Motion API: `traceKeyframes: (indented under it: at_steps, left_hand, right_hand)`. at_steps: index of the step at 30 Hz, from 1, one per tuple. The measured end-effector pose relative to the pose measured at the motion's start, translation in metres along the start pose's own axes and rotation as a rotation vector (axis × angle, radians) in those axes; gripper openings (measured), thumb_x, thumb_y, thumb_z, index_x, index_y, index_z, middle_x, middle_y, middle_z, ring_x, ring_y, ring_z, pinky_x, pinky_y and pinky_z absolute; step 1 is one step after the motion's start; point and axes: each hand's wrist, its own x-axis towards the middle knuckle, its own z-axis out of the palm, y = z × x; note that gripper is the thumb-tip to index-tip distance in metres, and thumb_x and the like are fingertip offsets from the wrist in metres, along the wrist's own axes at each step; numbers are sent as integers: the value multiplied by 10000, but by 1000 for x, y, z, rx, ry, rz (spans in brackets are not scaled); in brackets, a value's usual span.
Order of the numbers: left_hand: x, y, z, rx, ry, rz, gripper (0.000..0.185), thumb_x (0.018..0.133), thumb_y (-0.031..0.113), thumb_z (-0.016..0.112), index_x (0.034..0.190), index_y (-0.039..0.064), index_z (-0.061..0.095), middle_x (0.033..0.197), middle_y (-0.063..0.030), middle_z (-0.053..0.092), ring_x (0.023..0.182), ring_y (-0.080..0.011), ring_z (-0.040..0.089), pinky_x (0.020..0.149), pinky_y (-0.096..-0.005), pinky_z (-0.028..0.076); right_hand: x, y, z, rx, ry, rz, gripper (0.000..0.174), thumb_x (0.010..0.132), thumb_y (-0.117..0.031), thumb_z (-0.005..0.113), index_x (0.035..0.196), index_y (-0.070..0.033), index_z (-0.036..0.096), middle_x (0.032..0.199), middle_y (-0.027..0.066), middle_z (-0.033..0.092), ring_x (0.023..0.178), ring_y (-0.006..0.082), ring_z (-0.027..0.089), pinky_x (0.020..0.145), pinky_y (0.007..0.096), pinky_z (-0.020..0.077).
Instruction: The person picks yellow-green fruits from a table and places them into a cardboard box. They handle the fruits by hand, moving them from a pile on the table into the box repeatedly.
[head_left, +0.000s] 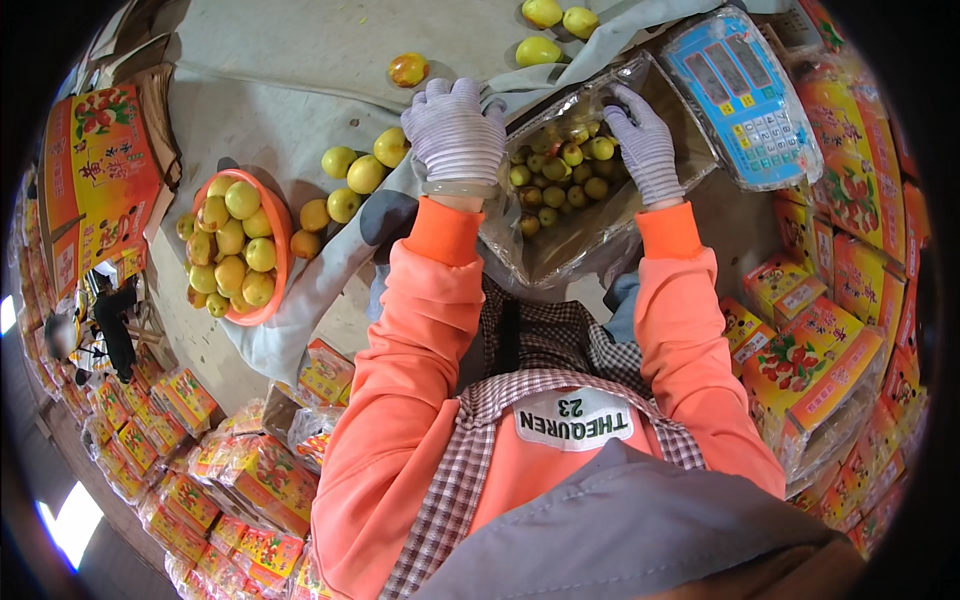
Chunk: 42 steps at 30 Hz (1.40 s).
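Note:
Both of my hands wear pale purple striped knit gloves. My left hand (456, 135) is palm down over the grey cloth sheet beside the left edge of a cardboard box (679, 112). Its fingers curl away from me, and whatever lies beneath the palm is hidden. My right hand (639, 139) reaches over the box's right part, fingers apart, fingertips against the clear plastic liner (630, 75). Inside the liner lie many yellow-green jujubes (574, 176), some with brown patches. Several loose jujubes (365, 174) sit on the cloth left of my left hand, and one reddish jujube (409, 69) lies just beyond it.
An orange plastic basket (281, 247) heaped with jujubes stands at left. A blue digital scale (742, 97) adjoins the box at right. Three jujubes (538, 51) lie at the far edge. Printed cartons (814, 367) are stacked on both sides. Another person (90, 330) is at far left.

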Motion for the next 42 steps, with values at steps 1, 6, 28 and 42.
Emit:
traceKeyframes:
  at_steps: [1,6,28,42]
  left_hand:
    - [-1,0,1,-7,11,2,271,671,319,726,867,144,661,894,-82,599,894,-293,567,782,-423,431]
    - [-4,3,-1,-29,36,28,315,653,305,737,923,164,657,956,-66,575,945,-288,531,838,-422,397]
    - [41,-29,12,-314,-212,-151,439,823,375,571,1175,112,575,1142,-137,592,1052,-294,571,907,-365,441]
    - [16,-178,-74,174,-710,-392,611,844,521,450,1294,107,444,1308,-155,475,1139,-366,505,932,-438,419]
  right_hand:
    - [0,-1,0,7,-10,12,333,852,-177,618,1153,-35,594,924,75,657,780,113,575,748,251,474]
    - [2,1,1,25,-8,-14,319,860,-147,600,1155,-26,589,968,79,646,813,112,569,778,246,463]
    - [-11,-38,14,613,-179,152,625,885,-85,575,1410,-16,244,1190,146,517,1066,158,502,907,263,435]
    - [-7,-21,17,579,-254,75,668,856,-106,601,1418,-39,246,1172,120,507,1036,157,514,896,265,442]
